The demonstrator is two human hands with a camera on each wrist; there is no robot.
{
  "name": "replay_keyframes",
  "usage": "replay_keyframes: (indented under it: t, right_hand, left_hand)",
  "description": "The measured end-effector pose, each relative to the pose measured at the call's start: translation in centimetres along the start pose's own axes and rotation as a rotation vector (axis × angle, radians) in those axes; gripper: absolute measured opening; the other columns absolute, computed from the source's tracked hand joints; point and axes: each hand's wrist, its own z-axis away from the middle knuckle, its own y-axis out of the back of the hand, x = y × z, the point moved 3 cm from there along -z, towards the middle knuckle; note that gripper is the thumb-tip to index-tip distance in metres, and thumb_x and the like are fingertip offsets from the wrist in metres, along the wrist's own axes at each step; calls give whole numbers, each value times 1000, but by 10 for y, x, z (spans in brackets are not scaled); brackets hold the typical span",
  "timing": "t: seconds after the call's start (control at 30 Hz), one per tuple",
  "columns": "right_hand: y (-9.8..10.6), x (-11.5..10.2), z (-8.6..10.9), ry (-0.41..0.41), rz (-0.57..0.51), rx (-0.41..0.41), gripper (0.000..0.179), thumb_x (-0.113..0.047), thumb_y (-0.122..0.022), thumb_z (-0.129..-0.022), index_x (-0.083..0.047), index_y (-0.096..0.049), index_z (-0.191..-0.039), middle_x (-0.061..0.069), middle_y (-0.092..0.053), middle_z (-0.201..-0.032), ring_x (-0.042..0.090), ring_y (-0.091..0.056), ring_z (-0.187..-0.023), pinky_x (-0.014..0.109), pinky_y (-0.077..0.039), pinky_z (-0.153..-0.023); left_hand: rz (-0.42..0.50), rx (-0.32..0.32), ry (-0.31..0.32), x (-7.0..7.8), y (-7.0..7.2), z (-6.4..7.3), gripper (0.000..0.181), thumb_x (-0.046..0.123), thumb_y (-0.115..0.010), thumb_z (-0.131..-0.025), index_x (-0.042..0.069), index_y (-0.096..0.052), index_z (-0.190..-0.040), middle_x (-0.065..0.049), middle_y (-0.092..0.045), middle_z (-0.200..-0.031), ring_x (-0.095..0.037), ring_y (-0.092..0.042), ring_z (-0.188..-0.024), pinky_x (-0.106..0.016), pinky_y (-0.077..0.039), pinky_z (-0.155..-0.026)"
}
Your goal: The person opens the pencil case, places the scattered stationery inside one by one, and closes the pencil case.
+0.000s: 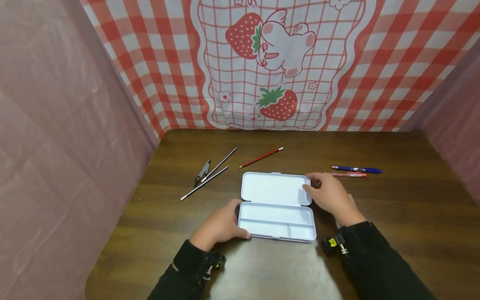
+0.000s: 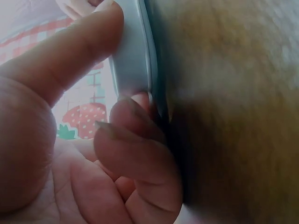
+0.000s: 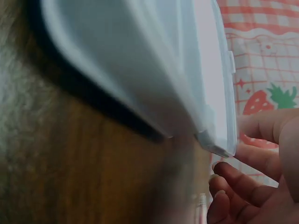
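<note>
A white pencil case (image 1: 277, 211) lies wide open on the wooden table, its lid (image 1: 273, 188) folded back at the far side. Its tray has one long compartment at the back and two smaller ones in front, all bare. My left hand (image 1: 221, 225) grips the left end of the tray, thumb at the front corner. In the left wrist view, the thumb lies along the case (image 2: 133, 56) and the other fingers curl beneath its end. With my right hand (image 1: 330, 193) I pinch the lid's right edge; the right wrist view shows fingertips at the lid's corner (image 3: 224, 147).
Left of the case lie a compass (image 1: 202, 173) and two thin silver-grey pencils (image 1: 221, 163). A red pencil (image 1: 261, 158) lies behind it. At right are a blue pen (image 1: 356, 169) and a red pen (image 1: 348, 175). My right wrist mostly hides a pale item (image 1: 352, 201).
</note>
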Motion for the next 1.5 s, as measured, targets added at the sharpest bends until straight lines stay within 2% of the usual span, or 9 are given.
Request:
replay_keyframes:
  t: [0.1, 0.2, 0.4, 0.57, 0.83, 1.03, 1.27, 1.5]
  right_hand:
    - [-4, 4, -5, -2, 1, -67, 56, -32, -68, -101, 1, -54, -145, 23, -60, -126, 36, -55, -106, 55, -51, -94]
    - [-7, 8, -9, -14, -7, -117, 59, -33, -68, -100, 1, -53, -146, 20, -58, -115, 35, -52, -102, 48, -49, -86]
    - [-8, 8, -14, -19, -11, -146, 63, -35, -69, -99, 3, -52, -146, 14, -53, -99, 31, -51, -94, 41, -41, -74]
    - [-9, 8, -12, 3, -16, -122, 64, -34, -70, -99, 2, -50, -148, 12, -52, -94, 28, -51, -87, 39, -40, -69]
    - [-5, 5, -1, 35, -25, -60, 70, -36, -70, -99, -4, -41, -155, 15, -52, -104, 31, -51, -92, 41, -43, -74]
    - [-4, 0, 8, 72, -32, -38, 74, -33, -70, -100, -3, -35, -158, 15, -52, -106, 29, -51, -90, 41, -43, -73]
    - [-2, 3, 17, 34, -50, -13, 82, -36, -71, -98, 2, -28, -158, 19, -57, -114, 28, -51, -88, 38, -45, -70]
    - [3, 8, 34, 32, -65, 21, 84, -35, -72, -98, 4, -27, -157, 18, -58, -112, 26, -51, -81, 36, -46, -65]
  left_hand:
    - [-1, -16, 18, 0, 1, -1, 85, 31, -95, -75, 6, -47, -141, -13, -63, -127, -24, -57, -102, -50, -46, -99]
    - [2, -18, 23, 0, 2, -2, 86, 30, -95, -74, 6, -47, -142, -14, -62, -128, -25, -57, -103, -51, -46, -100]
    - [-9, -10, 28, 2, 6, -3, 88, 30, -95, -74, 5, -47, -143, -15, -62, -129, -26, -57, -104, -51, -45, -101]
    - [-9, -16, 30, 2, 6, -3, 88, 30, -95, -74, 5, -47, -142, -16, -62, -131, -26, -58, -106, -51, -45, -102]
    - [-2, -11, 15, 3, 7, -5, 86, 29, -96, -73, 6, -48, -140, -15, -62, -129, -26, -58, -106, -50, -45, -101]
    - [-5, -13, 31, 1, 6, -4, 86, 31, -96, -73, 6, -48, -140, -15, -62, -129, -26, -57, -105, -50, -45, -100]
    - [-3, -20, 54, -2, 3, -3, 87, 32, -95, -74, 7, -47, -141, -14, -61, -130, -25, -57, -105, -50, -45, -101]
    - [-4, -23, 37, -2, 1, -4, 87, 32, -96, -73, 6, -48, -141, -15, -62, -130, -25, -57, -106, -51, -45, -101]
